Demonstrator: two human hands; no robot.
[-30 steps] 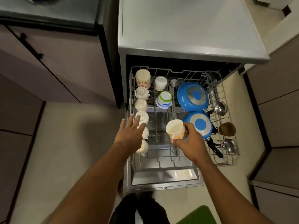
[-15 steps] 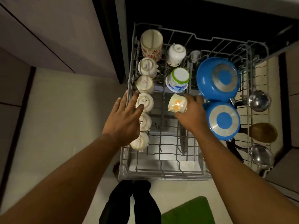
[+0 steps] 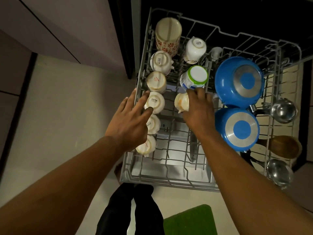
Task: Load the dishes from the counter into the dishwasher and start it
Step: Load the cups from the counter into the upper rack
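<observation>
Gripping a cup (image 3: 181,102) in the rack (image 3: 169,181) with right hand (image 3: 199,110), flat left hand (image 3: 130,122) on SISTA cup (image 3: 155,102) by left rim, bare wires (image 3: 176,150) nearer

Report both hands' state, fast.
Left hand: open, touching the upturned white cup.
Right hand: closed, grip on the cream cup.

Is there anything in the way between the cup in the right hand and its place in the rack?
Nothing visible. The right hand grips the cream cup low among the wires of the rack, in the middle row, close beside the green-rimmed mug. The hand hides the cup's right side.
</observation>
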